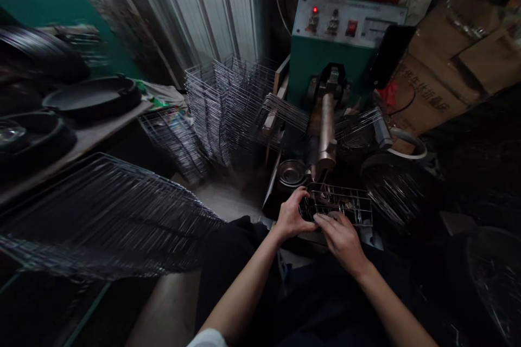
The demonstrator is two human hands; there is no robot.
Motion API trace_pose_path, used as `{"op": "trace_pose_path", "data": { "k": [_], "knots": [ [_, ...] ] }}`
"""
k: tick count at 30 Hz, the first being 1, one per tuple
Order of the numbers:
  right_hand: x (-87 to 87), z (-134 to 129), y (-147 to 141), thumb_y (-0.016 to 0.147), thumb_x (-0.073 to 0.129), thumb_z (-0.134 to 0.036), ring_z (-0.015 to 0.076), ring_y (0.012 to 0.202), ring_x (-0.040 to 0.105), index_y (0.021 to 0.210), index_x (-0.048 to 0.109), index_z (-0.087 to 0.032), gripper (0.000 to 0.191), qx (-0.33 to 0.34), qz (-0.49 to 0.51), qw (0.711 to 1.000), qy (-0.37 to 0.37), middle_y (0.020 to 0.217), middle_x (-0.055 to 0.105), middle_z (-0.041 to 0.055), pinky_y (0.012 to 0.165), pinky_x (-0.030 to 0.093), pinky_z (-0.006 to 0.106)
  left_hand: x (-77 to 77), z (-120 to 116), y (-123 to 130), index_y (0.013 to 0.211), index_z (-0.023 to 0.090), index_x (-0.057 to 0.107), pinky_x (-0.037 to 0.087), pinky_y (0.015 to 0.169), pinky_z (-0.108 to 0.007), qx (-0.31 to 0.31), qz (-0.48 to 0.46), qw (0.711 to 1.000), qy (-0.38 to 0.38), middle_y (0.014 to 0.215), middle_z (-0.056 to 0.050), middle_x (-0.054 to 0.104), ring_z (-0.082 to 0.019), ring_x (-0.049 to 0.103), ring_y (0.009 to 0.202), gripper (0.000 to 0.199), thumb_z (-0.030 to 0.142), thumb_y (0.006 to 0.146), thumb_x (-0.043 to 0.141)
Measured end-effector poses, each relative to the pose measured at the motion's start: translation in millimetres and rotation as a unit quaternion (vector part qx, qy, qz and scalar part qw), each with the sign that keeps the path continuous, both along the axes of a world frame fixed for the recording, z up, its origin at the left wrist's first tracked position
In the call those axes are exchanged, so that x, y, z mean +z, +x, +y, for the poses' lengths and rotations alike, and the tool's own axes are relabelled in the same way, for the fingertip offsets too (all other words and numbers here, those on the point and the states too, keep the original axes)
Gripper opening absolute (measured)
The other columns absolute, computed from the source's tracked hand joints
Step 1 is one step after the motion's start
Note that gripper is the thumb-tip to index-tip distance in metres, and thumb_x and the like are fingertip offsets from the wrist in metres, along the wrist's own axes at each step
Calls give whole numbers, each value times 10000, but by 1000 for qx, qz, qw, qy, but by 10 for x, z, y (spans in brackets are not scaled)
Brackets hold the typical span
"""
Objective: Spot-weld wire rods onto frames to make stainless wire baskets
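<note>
A small wire basket (358,206) is held below the electrodes of a green machine (329,65). My left hand (293,216) grips the basket's left end, thumb and fingers around the wire. Against its near side rests my right hand (340,236), fingers bent together at the wires; whether they pinch a small piece is hidden. The copper-coloured machine arm (326,130) points down just beyond the basket. A round metal dish (292,172) sits left of the arm's tip.
Stacked wire baskets (220,108) stand left of the machine. A large pile of wire grids (106,217) lies at the left. Black round pans (93,96) rest on a bench. A dark tub of wires (396,195) and cardboard boxes (439,81) are at the right.
</note>
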State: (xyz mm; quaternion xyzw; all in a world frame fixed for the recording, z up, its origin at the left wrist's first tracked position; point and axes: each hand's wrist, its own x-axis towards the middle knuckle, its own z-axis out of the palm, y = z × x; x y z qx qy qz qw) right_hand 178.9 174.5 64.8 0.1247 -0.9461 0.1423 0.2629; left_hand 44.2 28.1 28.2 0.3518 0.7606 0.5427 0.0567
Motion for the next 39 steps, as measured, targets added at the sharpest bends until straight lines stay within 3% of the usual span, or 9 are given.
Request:
{"op": "trace_pose_path", "data": {
  "k": [7,16,28,34,39],
  "knots": [
    [-23,110,-99,974,500,-64,238,1009,633,1357,581,-249,433,12,0,999,-43,1163,716,59,883,551,412,-62,122,-54,1151,245,549,464,1079,-384,6,-14,1000,19,1453,-100,528,-293,531,1339,718,268,502,855],
    [3,191,-218,984,495,-100,241,1008,660,1340,605,-278,413,11,1,999,-38,1144,728,55,875,560,428,-97,202,-157,1192,247,550,453,1089,-390,10,-24,999,21,1482,-97,508,-290,528,1343,762,295,501,868],
    [90,149,-271,967,494,-64,243,1035,631,1281,617,-250,385,5,10,999,-53,1118,722,56,888,531,413,44,186,-155,1169,254,552,485,1035,-370,31,-10,999,7,1390,-65,576,-270,591,1252,724,322,516,857],
    [104,164,-558,986,506,-141,243,907,614,1136,649,-238,229,-37,26,996,-81,973,698,72,815,531,396,131,256,-425,1133,249,548,500,948,-328,41,1,999,-18,1152,0,665,-220,654,1054,665,327,538,834],
    [102,197,-666,990,518,-165,240,905,596,1055,628,-240,148,-46,31,994,-93,941,671,64,802,520,378,139,291,-490,1124,251,551,499,918,-310,54,26,998,-21,1122,1,669,-211,654,1023,631,395,571,818]
  ]
}}
